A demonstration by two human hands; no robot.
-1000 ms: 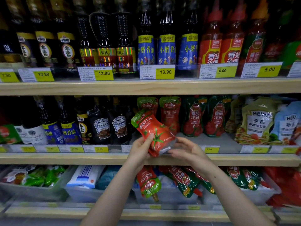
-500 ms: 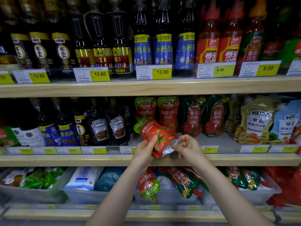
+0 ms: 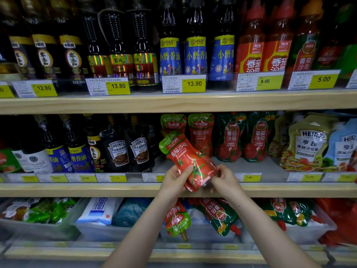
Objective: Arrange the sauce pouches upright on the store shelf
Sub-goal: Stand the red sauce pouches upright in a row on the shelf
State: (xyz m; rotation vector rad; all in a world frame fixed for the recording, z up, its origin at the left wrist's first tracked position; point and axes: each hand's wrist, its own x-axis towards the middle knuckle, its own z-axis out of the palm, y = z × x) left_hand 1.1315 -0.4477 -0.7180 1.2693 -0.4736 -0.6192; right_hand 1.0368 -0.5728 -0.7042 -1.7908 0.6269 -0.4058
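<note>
Both hands hold one glossy red pouch (image 3: pixel 188 161): left hand (image 3: pixel 174 179) thumb on its front, right hand (image 3: pixel 224 179) pinching its crinkled lower corner. It tilts left before upright pouches (image 3: pixel 201 134) on the wooden shelf (image 3: pixel 77 189).

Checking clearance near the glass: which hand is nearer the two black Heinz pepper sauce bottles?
Left. The left hand grips the red pouch just right of the Heinz bottles and lower in the picture. The right hand pinches the pouch's bottom edge, farther right.
</note>
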